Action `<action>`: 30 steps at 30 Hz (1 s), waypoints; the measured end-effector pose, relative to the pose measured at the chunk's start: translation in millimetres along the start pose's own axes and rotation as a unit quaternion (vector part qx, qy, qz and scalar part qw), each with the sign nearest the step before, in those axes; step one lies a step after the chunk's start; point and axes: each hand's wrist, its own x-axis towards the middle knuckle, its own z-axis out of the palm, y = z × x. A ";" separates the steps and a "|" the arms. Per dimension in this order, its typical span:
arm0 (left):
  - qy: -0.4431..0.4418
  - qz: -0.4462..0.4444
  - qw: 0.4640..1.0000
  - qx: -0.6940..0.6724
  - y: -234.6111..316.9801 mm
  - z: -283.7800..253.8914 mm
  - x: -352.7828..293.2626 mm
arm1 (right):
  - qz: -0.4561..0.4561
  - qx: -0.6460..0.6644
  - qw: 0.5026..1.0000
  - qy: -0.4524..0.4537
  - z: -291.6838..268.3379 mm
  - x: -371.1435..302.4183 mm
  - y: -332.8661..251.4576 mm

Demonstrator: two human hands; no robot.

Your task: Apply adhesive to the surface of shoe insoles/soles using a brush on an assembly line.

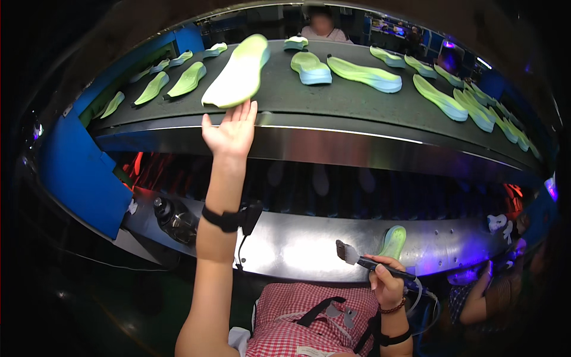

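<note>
My left hand (231, 132) reaches up to the belt's near edge, palm up, thumb apart and fingers stretched out. Its fingertips meet the lower end of a large pale yellow-green shoe sole (238, 70), which stands out above the belt; whether they bear its weight I cannot tell. Low on the right, my right hand (388, 284) is wrapped round the black handle of a brush (351, 254) with dark bristles, pointing left. A thin tube runs from the handle. Just behind that hand, another green sole (393, 241) lies on the metal ledge.
Several green-and-blue soles (364, 74) lie across the dark conveyor belt (279, 98). Below it runs a shiny metal ledge (309, 238) with a dark bottle (175, 220) at its left. Blue machine panels (77, 172) flank the left. A person (324, 27) is beyond the belt; another person's arm (477, 302) shows at right.
</note>
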 end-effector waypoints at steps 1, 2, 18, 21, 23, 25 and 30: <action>0.054 0.010 0.997 0.052 -8.6 3.0 9.7 | 0.004 -0.006 1.000 0.003 -0.6 0.7 3.4; 0.108 0.018 0.989 0.103 -28.2 7.8 17.7 | 0.019 -0.004 1.000 0.022 -4.7 1.1 9.2; -0.171 0.169 0.167 0.956 -128.8 -1.2 72.2 | 0.047 -0.042 0.994 0.086 -23.8 -7.2 38.2; -0.146 0.259 0.126 0.946 -134.6 -5.0 70.5 | 0.038 -0.047 0.995 0.081 -25.9 -11.1 36.3; -0.166 0.352 0.059 0.919 -130.2 -5.8 64.5 | 0.016 -0.052 0.994 0.090 -26.3 -13.8 33.2; -0.199 0.364 0.091 0.905 -119.3 -5.2 59.3 | 0.007 -0.044 0.995 0.087 -34.9 -10.5 31.5; -0.286 0.456 0.423 0.728 -83.4 -3.0 -12.9 | -0.012 -0.005 0.994 0.104 -45.0 -9.7 25.9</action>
